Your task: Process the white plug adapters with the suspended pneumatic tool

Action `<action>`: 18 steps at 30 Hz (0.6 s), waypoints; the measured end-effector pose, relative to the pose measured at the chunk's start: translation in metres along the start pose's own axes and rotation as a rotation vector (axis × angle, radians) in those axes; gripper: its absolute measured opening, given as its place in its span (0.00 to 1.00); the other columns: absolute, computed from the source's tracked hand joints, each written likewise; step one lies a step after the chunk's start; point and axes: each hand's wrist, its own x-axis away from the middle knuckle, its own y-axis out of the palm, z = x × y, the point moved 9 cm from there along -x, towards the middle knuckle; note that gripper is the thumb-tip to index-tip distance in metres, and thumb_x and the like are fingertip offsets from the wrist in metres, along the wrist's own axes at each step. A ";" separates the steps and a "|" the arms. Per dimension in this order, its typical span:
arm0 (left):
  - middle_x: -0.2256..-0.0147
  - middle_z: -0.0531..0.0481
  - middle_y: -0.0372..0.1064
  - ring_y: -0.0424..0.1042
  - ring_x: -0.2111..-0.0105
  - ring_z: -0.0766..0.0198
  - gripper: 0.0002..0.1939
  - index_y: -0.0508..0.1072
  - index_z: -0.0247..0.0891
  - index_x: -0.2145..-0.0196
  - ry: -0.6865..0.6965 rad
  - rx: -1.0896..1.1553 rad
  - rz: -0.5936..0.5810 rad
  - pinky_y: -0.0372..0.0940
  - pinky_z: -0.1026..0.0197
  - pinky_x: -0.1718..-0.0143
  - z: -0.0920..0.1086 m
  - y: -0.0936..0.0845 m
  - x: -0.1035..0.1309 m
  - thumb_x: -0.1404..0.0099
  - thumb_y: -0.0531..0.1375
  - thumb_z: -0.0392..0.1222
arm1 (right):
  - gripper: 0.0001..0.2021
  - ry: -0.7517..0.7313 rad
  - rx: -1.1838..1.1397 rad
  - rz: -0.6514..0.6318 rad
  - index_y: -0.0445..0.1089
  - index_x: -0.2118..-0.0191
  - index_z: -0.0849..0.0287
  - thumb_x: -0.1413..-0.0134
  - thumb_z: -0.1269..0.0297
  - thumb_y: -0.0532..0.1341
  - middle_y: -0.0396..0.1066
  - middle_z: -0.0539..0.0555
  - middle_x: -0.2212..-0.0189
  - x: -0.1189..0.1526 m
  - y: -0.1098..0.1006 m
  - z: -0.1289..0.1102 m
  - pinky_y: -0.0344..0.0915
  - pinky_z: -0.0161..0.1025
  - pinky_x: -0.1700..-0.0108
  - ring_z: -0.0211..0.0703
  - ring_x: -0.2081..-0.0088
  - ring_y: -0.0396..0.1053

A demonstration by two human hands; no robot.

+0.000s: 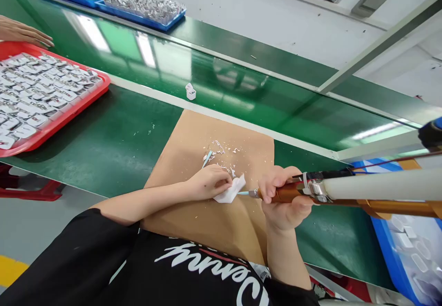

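My left hand (211,182) is closed on a white cloth or tissue (232,191) over the cardboard sheet (207,218). In my right hand (285,195) is an orange-brown handheld tool (288,193), fingers wrapped round it. The tool's thin pale-blue tip (243,193) points left and meets the edge of the white cloth. Just beyond my left hand lies a light-blue strip (207,158), among white shavings (221,148). Whether a small part is inside the cloth is hidden.
A red tray (58,126) of white parts stands at the left, with another person's hand (24,32) over its far edge. A small white case (190,92) sits on the green conveyor (152,78). A blue bin (383,246) is at right; blue trays (138,18) lie far back.
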 end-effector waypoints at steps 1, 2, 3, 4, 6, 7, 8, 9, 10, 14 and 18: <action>0.70 0.50 0.73 0.69 0.69 0.66 0.08 0.72 0.37 0.67 -0.046 0.074 0.037 0.64 0.63 0.63 -0.001 -0.004 0.000 0.34 0.55 0.40 | 0.17 -0.005 -0.003 -0.007 0.68 0.73 0.57 0.53 0.46 0.64 0.57 0.44 0.84 0.000 0.001 0.000 0.45 0.29 0.88 0.28 0.88 0.50; 0.69 0.51 0.73 0.69 0.69 0.67 0.08 0.73 0.37 0.67 -0.075 0.148 0.061 0.64 0.64 0.64 -0.001 -0.007 0.001 0.34 0.55 0.40 | 0.17 -0.011 -0.006 -0.013 0.68 0.73 0.57 0.53 0.46 0.64 0.57 0.44 0.84 -0.001 0.002 0.000 0.45 0.29 0.88 0.28 0.88 0.50; 0.69 0.51 0.73 0.70 0.69 0.68 0.07 0.73 0.37 0.67 -0.089 0.216 0.073 0.65 0.65 0.64 0.000 -0.007 0.002 0.34 0.56 0.40 | 0.17 -0.014 -0.007 -0.017 0.69 0.73 0.57 0.53 0.46 0.64 0.57 0.44 0.84 -0.001 0.003 -0.001 0.45 0.29 0.88 0.28 0.88 0.50; 0.68 0.50 0.74 0.70 0.68 0.68 0.07 0.74 0.37 0.66 -0.092 0.270 0.077 0.65 0.65 0.64 0.001 -0.006 0.002 0.34 0.56 0.40 | 0.17 -0.014 -0.006 -0.019 0.69 0.73 0.57 0.53 0.46 0.64 0.57 0.44 0.84 -0.001 0.003 0.000 0.45 0.30 0.88 0.28 0.88 0.50; 0.67 0.49 0.75 0.71 0.67 0.67 0.08 0.75 0.36 0.64 -0.081 0.327 0.072 0.66 0.65 0.63 0.004 -0.002 0.004 0.35 0.57 0.40 | 0.17 -0.012 0.004 -0.010 0.68 0.73 0.56 0.52 0.45 0.63 0.57 0.44 0.84 -0.001 0.003 0.000 0.44 0.30 0.89 0.29 0.88 0.49; 0.67 0.48 0.75 0.71 0.67 0.66 0.08 0.76 0.36 0.63 -0.071 0.335 0.071 0.66 0.64 0.63 0.005 0.000 0.005 0.35 0.57 0.40 | 0.18 -0.012 0.010 -0.005 0.68 0.73 0.56 0.53 0.45 0.63 0.57 0.44 0.85 0.000 0.003 0.000 0.44 0.30 0.89 0.29 0.88 0.49; 0.67 0.47 0.75 0.71 0.66 0.66 0.08 0.76 0.36 0.62 -0.056 0.337 0.064 0.67 0.63 0.62 0.005 0.002 0.005 0.35 0.58 0.40 | 0.18 -0.011 0.016 -0.002 0.68 0.73 0.56 0.53 0.45 0.63 0.57 0.44 0.85 0.000 0.003 -0.001 0.43 0.30 0.89 0.29 0.88 0.49; 0.66 0.46 0.75 0.71 0.65 0.65 0.09 0.77 0.36 0.61 -0.033 0.336 0.053 0.67 0.63 0.61 0.007 0.004 0.005 0.35 0.58 0.40 | 0.18 -0.011 0.019 -0.002 0.68 0.73 0.56 0.53 0.45 0.63 0.57 0.44 0.85 0.000 0.003 -0.001 0.43 0.30 0.89 0.29 0.89 0.48; 0.65 0.46 0.75 0.71 0.64 0.64 0.09 0.77 0.36 0.60 -0.003 0.330 0.039 0.67 0.62 0.61 0.008 0.005 0.005 0.36 0.59 0.40 | 0.18 -0.011 0.021 -0.003 0.68 0.73 0.56 0.53 0.45 0.63 0.57 0.44 0.85 0.001 0.004 -0.001 0.43 0.31 0.89 0.29 0.89 0.48; 0.66 0.45 0.75 0.71 0.64 0.64 0.09 0.76 0.36 0.61 0.124 0.222 0.026 0.67 0.61 0.59 0.016 0.006 0.005 0.35 0.59 0.42 | 0.17 -0.007 0.011 -0.019 0.68 0.73 0.56 0.52 0.45 0.63 0.57 0.44 0.85 0.002 0.008 -0.002 0.44 0.31 0.89 0.29 0.89 0.50; 0.70 0.47 0.72 0.69 0.67 0.64 0.10 0.73 0.37 0.67 0.219 0.028 0.027 0.66 0.60 0.59 0.022 0.008 0.006 0.33 0.56 0.45 | 0.16 -0.004 -0.005 -0.043 0.69 0.73 0.56 0.52 0.47 0.63 0.57 0.44 0.85 0.002 0.014 -0.004 0.43 0.31 0.88 0.29 0.89 0.51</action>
